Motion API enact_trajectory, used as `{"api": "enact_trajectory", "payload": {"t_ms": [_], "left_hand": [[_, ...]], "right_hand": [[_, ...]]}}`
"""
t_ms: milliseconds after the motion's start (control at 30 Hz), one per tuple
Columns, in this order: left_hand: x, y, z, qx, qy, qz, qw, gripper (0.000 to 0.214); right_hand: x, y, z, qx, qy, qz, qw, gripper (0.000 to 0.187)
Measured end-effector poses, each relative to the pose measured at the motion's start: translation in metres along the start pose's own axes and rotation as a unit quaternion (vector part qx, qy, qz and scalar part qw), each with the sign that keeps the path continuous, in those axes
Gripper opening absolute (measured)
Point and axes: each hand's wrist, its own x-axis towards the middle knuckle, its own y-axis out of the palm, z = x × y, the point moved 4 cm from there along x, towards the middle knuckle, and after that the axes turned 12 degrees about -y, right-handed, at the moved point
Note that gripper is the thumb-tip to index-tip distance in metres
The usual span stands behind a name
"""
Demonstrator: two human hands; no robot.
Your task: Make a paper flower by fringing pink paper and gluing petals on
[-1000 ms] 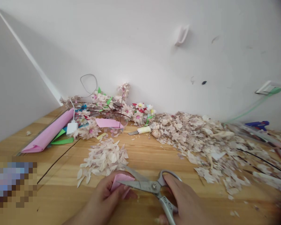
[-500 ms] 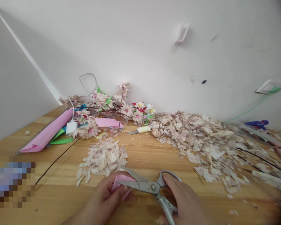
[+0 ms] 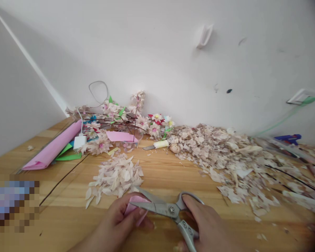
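Between the thumb and fingers of my left hand (image 3: 122, 218) is a small folded piece of pink paper (image 3: 132, 204). My right hand (image 3: 206, 220) grips the handles of a pair of metal scissors (image 3: 172, 209), thumb through the upper loop. The scissor blades are parted and reach to the left, one lying across the front of the pink paper. Just beyond the hands lies a small heap of pale, dried petals (image 3: 118, 175).
Handmade flowers (image 3: 112, 110) on wire stems lie along the wall beside a pink paper roll (image 3: 54, 147) and a white charger (image 3: 80, 142). A knife (image 3: 156, 144) rests mid-table. Right of it spreads a big pile of dry husks (image 3: 215, 150), with a blue glue gun (image 3: 288, 139) beyond.
Almost nothing differs. The pink paper and my left fingers have shifted very slightly, and the scissors remain at the paper with blades parted.
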Motion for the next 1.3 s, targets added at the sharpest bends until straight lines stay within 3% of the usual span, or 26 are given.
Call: {"api": "enact_trajectory", "payload": {"t_ms": [400,567,867,1300], "left_hand": [[0.0022,0.0005,-0.0024,-0.01,-0.004,0.001,1.0,0.025],[0.0027,0.0004,-0.0001,-0.016,-0.004,-0.008,1.0,0.027],[0.0025,-0.0002,0.0007,-0.012,0.003,-0.019,1.0,0.025],[-0.0006,-0.0003,-0.0054,0.024,0.013,-0.031,0.999,0.024]], "right_hand": [[0.0001,-0.0021,0.0001,-0.008,0.008,-0.02,1.0,0.041],[0.0015,-0.0039,0.0034,-0.012,0.001,-0.019,1.0,0.032],[0.0024,-0.005,0.0019,-0.023,0.013,-0.016,1.0,0.042],[0.0038,-0.007,0.0036,-0.041,0.006,-0.007,0.999,0.037]]}}
